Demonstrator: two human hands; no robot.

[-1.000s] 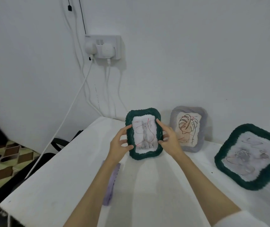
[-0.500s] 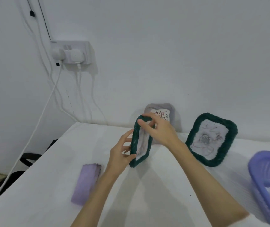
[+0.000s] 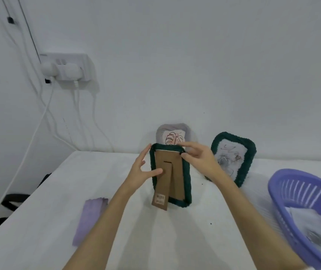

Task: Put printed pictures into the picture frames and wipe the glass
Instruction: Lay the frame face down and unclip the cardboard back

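I hold a small dark green crocheted picture frame (image 3: pixel 186 176) upright above the white table (image 3: pixel 175 240), its brown cardboard back and fold-out stand facing me. My left hand (image 3: pixel 141 171) grips the frame's left edge, thumb on the cardboard. My right hand (image 3: pixel 198 156) pinches the top right corner. Against the wall behind stand a grey frame (image 3: pixel 172 136) with a leaf drawing and a larger green frame (image 3: pixel 233 156) with a printed picture. A folded lilac cloth (image 3: pixel 89 219) lies on the table at the left.
A purple plastic basket (image 3: pixel 300 193) with papers inside sits at the right edge. A wall socket (image 3: pixel 66 68) with plugs and hanging white cables is at the upper left. A dark strap lies off the table's left side.
The green frame has been turned round from picture side to cardboard back facing me. My view has shifted right, so the basket has come into sight.
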